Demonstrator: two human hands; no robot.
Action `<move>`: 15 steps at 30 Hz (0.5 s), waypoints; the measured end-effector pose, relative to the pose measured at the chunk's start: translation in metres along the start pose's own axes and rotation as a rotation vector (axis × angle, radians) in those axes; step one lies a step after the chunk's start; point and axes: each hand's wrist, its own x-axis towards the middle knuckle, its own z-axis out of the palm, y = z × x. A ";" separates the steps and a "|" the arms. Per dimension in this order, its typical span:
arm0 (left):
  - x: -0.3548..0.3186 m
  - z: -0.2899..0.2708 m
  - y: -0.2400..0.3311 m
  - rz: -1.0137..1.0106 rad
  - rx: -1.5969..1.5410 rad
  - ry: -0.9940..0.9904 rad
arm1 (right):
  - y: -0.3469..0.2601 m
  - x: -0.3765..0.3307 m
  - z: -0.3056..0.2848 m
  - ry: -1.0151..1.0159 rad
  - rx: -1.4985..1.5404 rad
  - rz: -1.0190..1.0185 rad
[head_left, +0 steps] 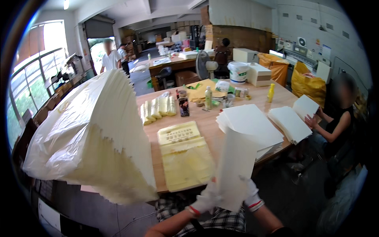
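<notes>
Both hands wear white gloves with red-trimmed cuffs. Between them, over the table's near edge, they hold a tall off-white flat sheet (237,170), raised upright and slightly tilted, its lower part blurred. My left hand (206,198) closes on the lower left side. My right hand (252,193) grips the lower right side, its fingers partly behind the sheet. Just beyond my left hand lies a flat yellow translucent plastic bag pile (183,158) with printing. Past the sheet, to the right, is a stack of large white sheets (252,124).
A tall pile of cream sheets (114,118) under clear plastic rises at left. Rolled yellow bundles (158,109), a bottle (208,98), a white bucket (239,72) and a yellow bottle (271,93) stand on the table (205,118). A co-worker at right handles another white stack (290,123).
</notes>
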 end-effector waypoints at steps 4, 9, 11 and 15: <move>-0.006 0.060 -0.044 0.412 0.787 0.317 | -0.036 -0.004 0.068 0.220 0.665 0.349; 0.017 -0.022 -0.010 0.519 0.664 0.418 | -0.063 0.012 0.010 0.241 0.474 0.142; 0.047 -0.070 -0.007 0.495 0.706 0.681 | -0.053 0.012 -0.003 0.230 0.318 0.064; 0.096 -0.129 -0.055 -0.095 0.338 0.609 | -0.058 0.018 -0.017 0.027 -0.063 -0.141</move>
